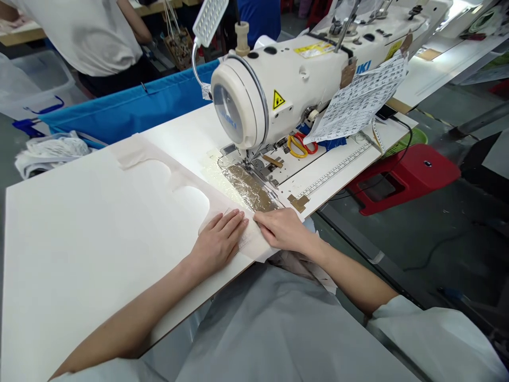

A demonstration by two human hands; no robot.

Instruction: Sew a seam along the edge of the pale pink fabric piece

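Observation:
A thin pale pink fabric piece (191, 178) with a curved edge lies across the white sewing table. My left hand (220, 236) rests flat on it, fingers stretched toward the machine. Close by on the right, my right hand (284, 229) is closed at the fabric's near edge, thumb and forefinger pinching it. Just beyond both hands is the sewing machine (254, 101), its needle area (248, 162) over a bed covered with brown tape and shiny clear film (250, 188). The fabric's near end hangs over the table edge toward my lap.
Scissors with yellow and red handles (300, 146) lie beside the machine bed. A printed sheet (360, 101) hangs from the machine. A red stool (409, 178) stands at right. A blue cloth trough (135, 103) runs behind the table (79, 254). Another person (91, 37) is at back left.

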